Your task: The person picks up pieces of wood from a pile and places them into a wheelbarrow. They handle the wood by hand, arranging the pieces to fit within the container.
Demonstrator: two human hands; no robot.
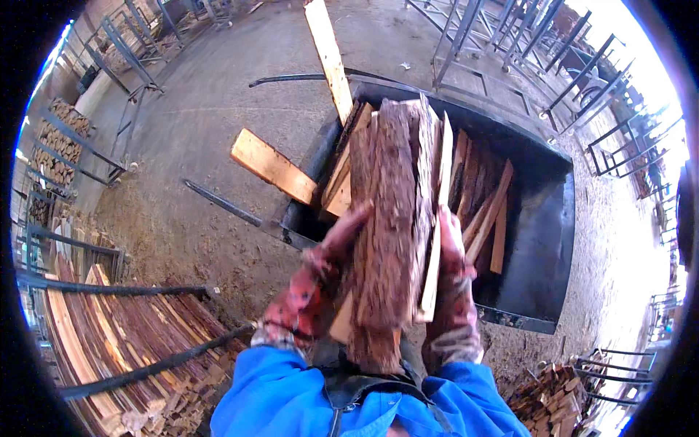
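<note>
A bundle of bark-covered wood slabs (pixel 393 211) is held upright between my two hands, close in front of my body and over a black metal bin (pixel 535 240). My left hand (pixel 348 227) presses on the bundle's left side, its fingers partly hidden. On the other side, my right hand (pixel 451 237) grips the right edge, along a thin pale strip of wood (pixel 435 247). Inside the bin lie several loose slats (pixel 489 211). Two pale boards stick out past its left rim: a short wide one (pixel 273 167) and a longer one (pixel 331 62).
A rack of stacked slabs (pixel 138 335) stands at lower left, with black bars across it. At lower right is another wood pile (pixel 553 400). Metal frames (pixel 495 36) stand at the far right, and more (pixel 124 65) at the far left. A dark bar (pixel 222 202) lies left of the bin.
</note>
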